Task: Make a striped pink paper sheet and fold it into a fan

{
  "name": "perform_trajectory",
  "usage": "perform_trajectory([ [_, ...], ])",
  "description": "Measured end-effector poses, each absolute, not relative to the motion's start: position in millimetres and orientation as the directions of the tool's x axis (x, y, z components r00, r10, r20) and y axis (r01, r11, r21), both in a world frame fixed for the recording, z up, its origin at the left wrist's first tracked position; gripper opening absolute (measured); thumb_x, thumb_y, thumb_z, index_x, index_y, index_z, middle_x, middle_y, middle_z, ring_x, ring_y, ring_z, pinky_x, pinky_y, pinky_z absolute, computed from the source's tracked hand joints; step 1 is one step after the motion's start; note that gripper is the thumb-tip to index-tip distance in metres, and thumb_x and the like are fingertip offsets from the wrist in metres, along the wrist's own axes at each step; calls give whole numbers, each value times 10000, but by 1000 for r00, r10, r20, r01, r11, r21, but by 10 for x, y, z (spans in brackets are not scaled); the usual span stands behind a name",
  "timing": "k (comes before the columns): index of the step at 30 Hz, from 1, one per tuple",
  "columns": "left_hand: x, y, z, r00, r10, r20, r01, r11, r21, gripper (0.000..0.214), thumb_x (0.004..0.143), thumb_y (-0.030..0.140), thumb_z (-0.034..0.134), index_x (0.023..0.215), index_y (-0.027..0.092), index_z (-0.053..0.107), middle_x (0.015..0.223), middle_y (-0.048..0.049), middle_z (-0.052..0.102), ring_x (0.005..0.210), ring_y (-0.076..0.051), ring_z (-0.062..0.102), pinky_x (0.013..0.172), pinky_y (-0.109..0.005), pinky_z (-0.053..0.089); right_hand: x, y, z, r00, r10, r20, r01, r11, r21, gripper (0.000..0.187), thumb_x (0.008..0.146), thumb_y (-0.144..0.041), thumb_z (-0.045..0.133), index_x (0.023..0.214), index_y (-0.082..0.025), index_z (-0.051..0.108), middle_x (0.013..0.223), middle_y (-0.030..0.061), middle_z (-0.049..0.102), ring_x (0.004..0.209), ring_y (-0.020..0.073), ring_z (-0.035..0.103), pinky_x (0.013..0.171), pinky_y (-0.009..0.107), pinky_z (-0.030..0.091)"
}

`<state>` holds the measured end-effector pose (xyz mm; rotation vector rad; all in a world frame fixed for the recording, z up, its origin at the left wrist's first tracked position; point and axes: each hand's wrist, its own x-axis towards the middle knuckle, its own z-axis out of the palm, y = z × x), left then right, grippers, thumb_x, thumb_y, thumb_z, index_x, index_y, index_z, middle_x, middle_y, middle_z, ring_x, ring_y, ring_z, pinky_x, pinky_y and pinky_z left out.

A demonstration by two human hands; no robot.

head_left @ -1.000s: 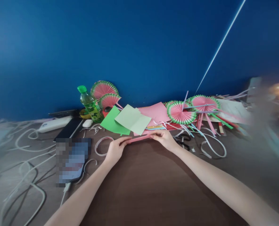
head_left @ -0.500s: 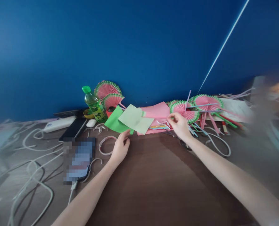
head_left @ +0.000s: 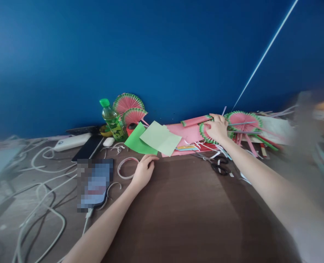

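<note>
My left hand (head_left: 145, 171) rests on the table with its fingers loosely bent and apart, holding nothing. Its fingertips are at the front edge of a bright green paper sheet (head_left: 140, 140) and a pale green sheet (head_left: 160, 138). My right hand (head_left: 219, 128) reaches to the back, its fingers at the right end of a folded pink paper strip with green edges (head_left: 196, 121). Below that strip lies larger pink paper (head_left: 178, 132). A pleated pink-and-green paper fan (head_left: 205, 132) is partly hidden by the right hand. Another paper fan (head_left: 244, 121) stands just right of it.
Black-handled scissors (head_left: 219, 167) lie among paper scraps. To the left are a tape roll (head_left: 118, 168), a phone (head_left: 96, 186), looping white cables (head_left: 62, 219), a power bank (head_left: 72, 142) and a green-capped bottle (head_left: 112, 120). More fans (head_left: 128, 104) lean against the blue wall (head_left: 162, 54).
My right hand has carried the folded pink strip rightward and back, over the larger pink paper. The scissors now show fully. My left hand has shifted slightly at the green sheets.
</note>
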<state>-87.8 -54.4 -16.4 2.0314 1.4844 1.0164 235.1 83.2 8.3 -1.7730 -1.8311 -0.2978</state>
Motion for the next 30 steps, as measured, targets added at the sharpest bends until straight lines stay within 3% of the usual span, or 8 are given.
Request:
perform_trajectory([
  [8, -875, -541, -158, 170, 939, 299, 635, -336, 695, 267, 787, 100, 377, 825, 191, 625, 1029, -44, 591, 974, -155, 564, 908, -309, 432, 2044, 973, 102, 18, 902, 431, 990, 44, -134, 298, 772, -304, 464, 909, -185, 700, 1317, 95, 424, 1177, 303, 293, 908, 474, 282],
  [14, -861, -571, -120, 167, 938, 303, 637, -337, 693, 266, 784, 101, 376, 809, 192, 625, 1007, -46, 593, 970, -160, 567, 918, -325, 431, 1899, 1115, 106, 99, 934, 344, 974, -20, -226, 264, 745, -318, 534, 845, -132, 692, 1227, 163, 453, 1135, 336, 331, 880, 498, 298],
  [19, -841, -576, -126, 224, 917, 332, 663, -392, 637, 298, 791, 94, 366, 962, 191, 590, 1046, -58, 591, 1018, -165, 546, 943, -344, 417, 1917, 1170, 61, 126, 930, 346, 970, -41, -241, 324, 690, -349, 609, 854, -75, 665, 1147, 224, 475, 1117, 377, 347, 859, 538, 298],
  [22, -821, -574, -152, 275, 903, 329, 716, -421, 556, 325, 805, 117, 384, 1075, 179, 555, 1159, -78, 565, 1151, -190, 472, 1008, -379, 359, 1915, 1159, 68, 139, 935, 326, 958, -43, -284, 237, 666, -313, 636, 795, -117, 672, 1108, 185, 484, 1110, 362, 354, 862, 516, 306],
  [26, -779, -598, -163, 318, 907, 275, 801, -412, 435, 410, 834, 191, 404, 1237, 155, 466, 1348, -100, 442, 1333, -243, 238, 1078, -449, 232, 1871, 1112, 194, 163, 934, 318, 909, -17, -416, 124, 666, -278, 621, 671, -160, 657, 1049, 136, 493, 1070, 338, 382, 848, 496, 323],
  [30, -728, -627, -143, 321, 929, 186, 858, -369, 357, 478, 859, 294, 394, 1327, 196, 374, 1434, -78, 328, 1358, -270, 157, 1079, -505, 173, 1819, 1059, 417, 176, 884, 434, 874, 62, -482, 80, 670, -247, 605, 659, -169, 620, 1031, 117, 513, 1011, 309, 436, 816, 464, 359],
])
